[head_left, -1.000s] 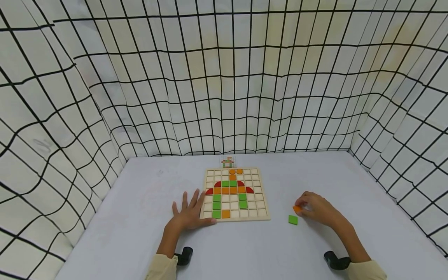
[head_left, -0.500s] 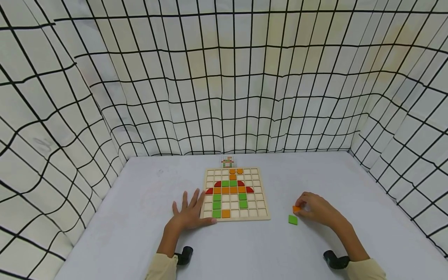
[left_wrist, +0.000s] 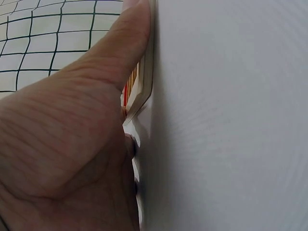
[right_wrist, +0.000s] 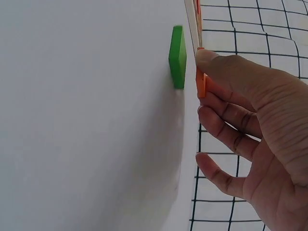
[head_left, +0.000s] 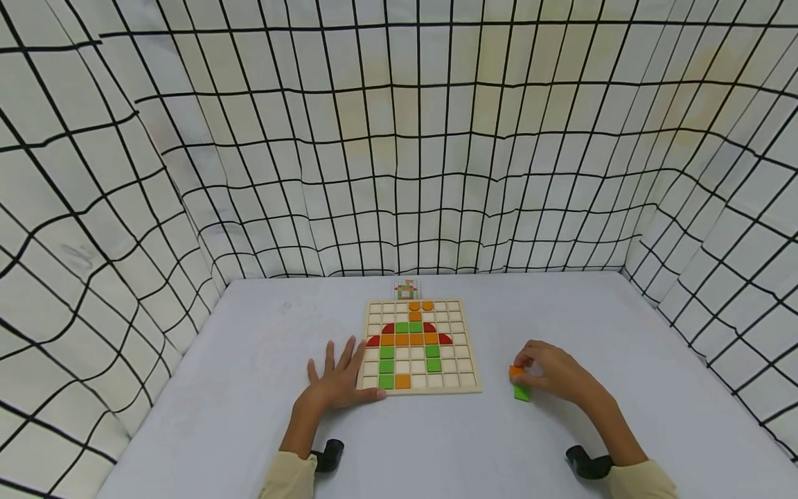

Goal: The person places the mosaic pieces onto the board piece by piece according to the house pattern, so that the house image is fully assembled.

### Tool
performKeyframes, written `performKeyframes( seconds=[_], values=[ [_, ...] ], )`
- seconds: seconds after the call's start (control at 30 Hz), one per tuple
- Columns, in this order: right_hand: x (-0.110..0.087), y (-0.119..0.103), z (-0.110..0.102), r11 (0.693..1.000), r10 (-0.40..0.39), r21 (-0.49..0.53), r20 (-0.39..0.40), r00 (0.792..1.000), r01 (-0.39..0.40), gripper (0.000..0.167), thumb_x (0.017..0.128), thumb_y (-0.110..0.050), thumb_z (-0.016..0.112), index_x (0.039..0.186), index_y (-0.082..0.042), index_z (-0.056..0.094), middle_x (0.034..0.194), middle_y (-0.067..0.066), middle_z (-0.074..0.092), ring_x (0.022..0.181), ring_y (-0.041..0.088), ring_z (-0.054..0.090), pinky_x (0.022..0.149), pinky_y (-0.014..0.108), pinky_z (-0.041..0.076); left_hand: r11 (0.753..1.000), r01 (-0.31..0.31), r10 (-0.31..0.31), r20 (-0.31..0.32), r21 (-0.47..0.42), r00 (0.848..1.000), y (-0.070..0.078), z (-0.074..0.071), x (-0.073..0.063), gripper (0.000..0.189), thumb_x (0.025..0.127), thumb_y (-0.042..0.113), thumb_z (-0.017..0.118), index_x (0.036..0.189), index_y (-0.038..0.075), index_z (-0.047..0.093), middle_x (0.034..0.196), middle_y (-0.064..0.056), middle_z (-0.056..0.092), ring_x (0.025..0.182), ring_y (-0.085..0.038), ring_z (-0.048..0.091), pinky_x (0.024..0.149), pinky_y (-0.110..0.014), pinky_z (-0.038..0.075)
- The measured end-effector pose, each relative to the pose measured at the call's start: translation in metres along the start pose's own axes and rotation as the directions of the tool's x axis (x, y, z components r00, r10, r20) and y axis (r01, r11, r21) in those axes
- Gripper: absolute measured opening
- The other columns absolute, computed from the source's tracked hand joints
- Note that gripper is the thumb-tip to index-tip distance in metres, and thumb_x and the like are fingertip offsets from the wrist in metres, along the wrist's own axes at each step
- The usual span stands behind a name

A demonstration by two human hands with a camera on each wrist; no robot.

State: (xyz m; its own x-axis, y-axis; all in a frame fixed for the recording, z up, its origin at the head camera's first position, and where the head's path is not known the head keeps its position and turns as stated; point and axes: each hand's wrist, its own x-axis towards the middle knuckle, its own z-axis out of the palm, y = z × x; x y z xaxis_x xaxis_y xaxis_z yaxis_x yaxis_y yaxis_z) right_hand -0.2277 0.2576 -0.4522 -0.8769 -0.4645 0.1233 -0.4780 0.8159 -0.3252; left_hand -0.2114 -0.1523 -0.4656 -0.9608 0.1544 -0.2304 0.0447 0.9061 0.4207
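My right hand (head_left: 555, 371) pinches an orange square tile (right_wrist: 200, 79) between thumb and fingers, right of the board. Just below it in the head view, a green square tile (head_left: 521, 394) lies on the table, partly covered by the hand. My left hand (head_left: 339, 383) rests with spread fingers at the near left corner of a wooden grid board (head_left: 475, 367); its thumb (left_wrist: 137, 29) lies along the near edge. Green and orange squares, red quarter-round pieces and two orange round pieces (head_left: 414, 306) sit in the board's cells, forming a pattern.
A small picture card (head_left: 407, 288) with a coloured pattern stands behind the board's far edge. The white table (head_left: 262, 333) is enclosed at the back and sides by white walls covered with black netting (head_left: 436, 152).
My right hand has lifted the orange tile and moved slightly left with it, now overlapping the green tile. The left hand and board stay in place.
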Motion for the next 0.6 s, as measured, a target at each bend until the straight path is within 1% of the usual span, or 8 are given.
performKeyframes(
  seconds=[0.17,0.43,0.6],
  values=[
    [0.009,-0.011,0.004,1.000,-0.004,-0.014,0.028,1.000,0.005,0.015,0.083,-0.025,0.078,0.093,-0.016,0.070,0.089,-0.010,0.060,0.084,0.007,0.057,0.076,0.029,0.053,1.000,0.003,-0.003,0.002,0.008,1.000,0.000,0.001,0.000,0.111,0.075,0.065,0.070,0.158,0.016,0.014,0.166,-0.012,0.005,0.149,-0.046,-0.010,0.109,-0.074,-0.006],
    [0.024,-0.031,0.012,0.999,-0.040,-0.031,0.027,0.999,0.041,0.016,0.082,-0.028,0.078,0.092,-0.018,0.070,0.088,-0.012,0.060,0.082,0.005,0.057,0.075,0.025,0.053,1.000,0.013,-0.013,0.005,0.013,1.000,0.002,-0.001,-0.002,0.110,0.076,0.063,0.071,0.158,0.016,0.015,0.166,-0.013,0.006,0.149,-0.046,-0.009,0.109,-0.074,-0.005],
    [0.033,-0.046,0.017,0.997,-0.069,-0.025,0.037,0.997,0.070,0.021,0.081,-0.032,0.080,0.092,-0.018,0.070,0.089,-0.012,0.060,0.082,0.005,0.057,0.075,0.024,0.053,1.000,0.013,-0.013,0.005,0.023,1.000,0.003,-0.001,-0.001,0.110,0.076,0.064,0.071,0.158,0.016,0.014,0.166,-0.012,0.005,0.149,-0.046,-0.010,0.110,-0.074,-0.005]
  ],
)
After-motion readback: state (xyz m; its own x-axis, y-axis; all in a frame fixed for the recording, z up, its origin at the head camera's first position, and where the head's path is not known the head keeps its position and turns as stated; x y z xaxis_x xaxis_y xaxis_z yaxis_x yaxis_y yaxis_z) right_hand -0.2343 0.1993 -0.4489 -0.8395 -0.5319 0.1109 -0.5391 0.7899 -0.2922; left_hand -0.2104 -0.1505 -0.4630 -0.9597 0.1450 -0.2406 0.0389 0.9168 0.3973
